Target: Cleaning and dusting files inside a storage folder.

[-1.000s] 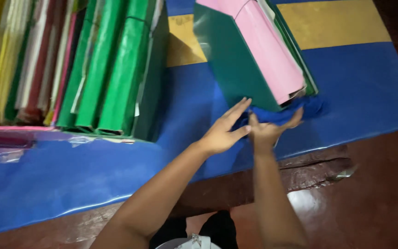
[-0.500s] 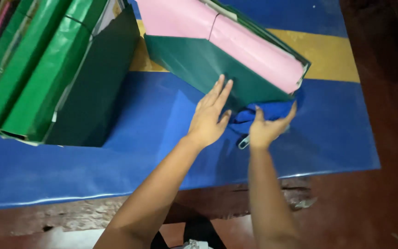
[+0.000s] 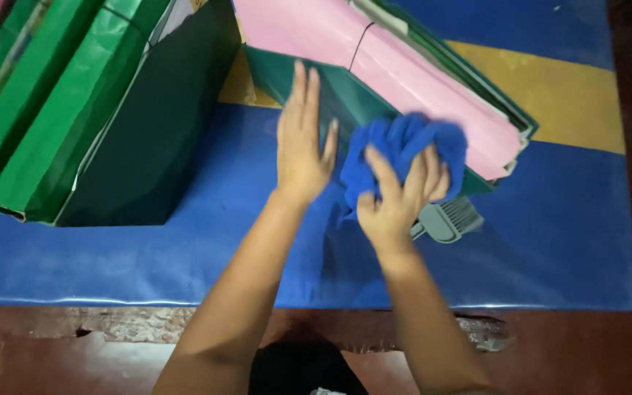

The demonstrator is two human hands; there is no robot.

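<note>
Bunching a blue cloth (image 3: 404, 150), the right hand (image 3: 396, 201) has its grip closed around the soft wad, fingers curled into the fabric; the cloth sits against the lower edge of the tilted folder stack (image 3: 404, 80), at about 12 o'clock from the wrist. Left hand (image 3: 303, 146) lies flat and open, fingers together, palm pressed on the dark green cover (image 3: 287, 77) at 11 o'clock, holding nothing.

Risks, as judged: the stack leans on one edge, so a firmer wipe or a slackened left palm could let the smooth covers slide over one another (glossy plastic on glossy plastic). A loose fold of cloth might catch a corner and drag a pink sheet (image 3: 345, 44) askew. A grey comb-like piece (image 3: 448, 218) lies just beside the right hand at 4 o'clock and could be knocked away.

Materials: cloth fuzzy, shapeless, blurred. Folders flat, stiff, sharp-cornered. More green folders (image 3: 60, 110) stand at 9 o'clock, apart. Beneath, a shiny blue mat with a yellow band (image 3: 550, 241) covers a worn brown tabletop (image 3: 111, 336).
</note>
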